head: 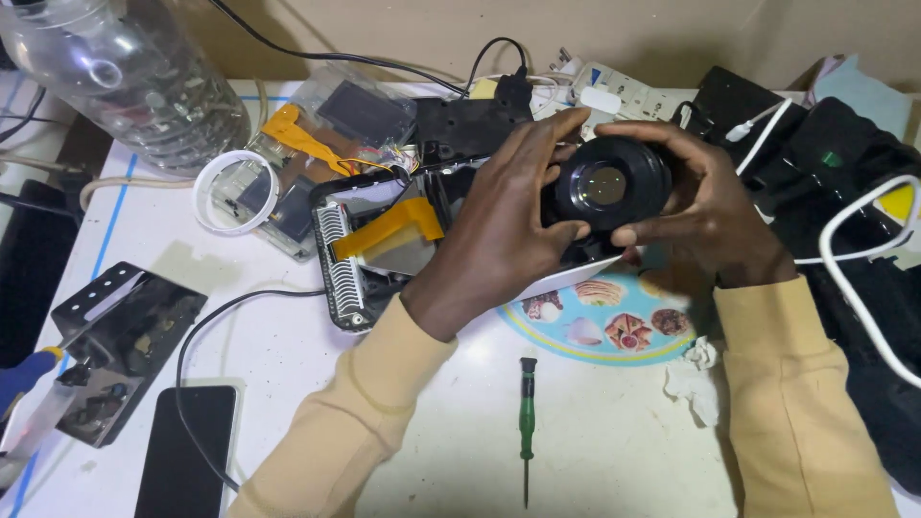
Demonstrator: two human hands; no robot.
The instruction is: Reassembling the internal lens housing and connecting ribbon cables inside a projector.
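Note:
Both of my hands grip a round black lens unit with a glass front facing up at me. My left hand wraps its left side, thumb and fingers on the rim. My right hand cups the right side and the underside. To the left of the lens lies an opened device housing with a ribbed white vent strip and an orange ribbon cable. A green-handled screwdriver lies on the white table below my hands.
A clear plastic bottle stands at the back left beside a white ring. A black metal bracket and a dark phone lie front left. Black cases and white cables crowd the right. A crumpled tissue sits near a colourful round sticker.

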